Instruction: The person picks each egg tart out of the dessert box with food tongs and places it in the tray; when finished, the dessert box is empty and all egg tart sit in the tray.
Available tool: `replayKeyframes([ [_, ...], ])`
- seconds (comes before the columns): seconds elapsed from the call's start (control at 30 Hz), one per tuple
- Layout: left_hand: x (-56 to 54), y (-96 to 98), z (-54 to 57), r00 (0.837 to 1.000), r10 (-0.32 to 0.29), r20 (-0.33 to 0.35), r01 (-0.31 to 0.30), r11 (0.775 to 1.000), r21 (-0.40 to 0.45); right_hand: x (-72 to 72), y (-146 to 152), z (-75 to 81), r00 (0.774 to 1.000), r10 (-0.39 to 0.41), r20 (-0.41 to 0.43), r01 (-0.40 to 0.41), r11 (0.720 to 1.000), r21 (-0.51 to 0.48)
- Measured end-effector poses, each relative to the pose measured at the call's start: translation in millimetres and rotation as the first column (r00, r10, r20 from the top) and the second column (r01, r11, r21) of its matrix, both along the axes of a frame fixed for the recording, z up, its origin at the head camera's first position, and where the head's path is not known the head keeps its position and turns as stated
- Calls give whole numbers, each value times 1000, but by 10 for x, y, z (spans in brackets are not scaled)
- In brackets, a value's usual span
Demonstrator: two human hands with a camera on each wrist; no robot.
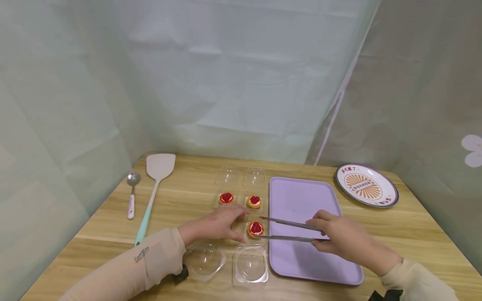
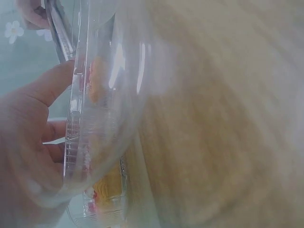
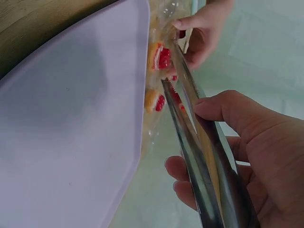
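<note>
My right hand grips metal tongs whose arms stand apart, tips at the near right fruit tart, which sits in a clear plastic box. One tip overlaps the tart's lower edge; the other lies above it. My left hand reaches in from the left, thumb and forefinger spread beside that box. Behind are two more red-topped tarts, the left one and the right one, in clear boxes with lids raised. In the left wrist view, a clear domed lid covers much of the picture.
A purple tray lies under the tongs and right hand. Behind it on the right is a patterned plate. A white spatula with a mint handle and a spoon lie left. Open clear lids spread toward the front.
</note>
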State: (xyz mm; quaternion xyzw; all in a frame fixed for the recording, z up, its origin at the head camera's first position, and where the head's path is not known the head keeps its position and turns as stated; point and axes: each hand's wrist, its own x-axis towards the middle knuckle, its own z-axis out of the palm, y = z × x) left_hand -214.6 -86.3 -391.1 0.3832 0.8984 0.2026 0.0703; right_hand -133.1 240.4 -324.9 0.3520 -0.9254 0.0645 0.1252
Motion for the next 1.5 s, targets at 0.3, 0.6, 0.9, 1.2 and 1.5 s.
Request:
replayKeyframes([
  [0.3, 2, 2, 5, 1000, -1, -2, 1, 1000, 2, -66, -102, 16, 999, 12, 39, -14, 998, 57],
  [0.6, 15, 2, 9, 1000, 1, -9, -1, 1000, 0, -98, -174, 72, 998, 60, 27, -62, 994, 86],
  [0.9, 8, 0, 1, 1000, 2, -3, -2, 1000, 1, -95, -174, 71, 997, 78, -7, -77, 993, 88],
  [1.2, 10, 9, 12, 1000, 4, -9, -4, 1000, 0, -75, -137, 121, 999, 52, 14, -53, 997, 49],
  [1.5, 6, 4, 13, 1000, -2, -21, 2, 1000, -1, -1, 34, 171, 1000, 26, -7, -26, 999, -24],
])
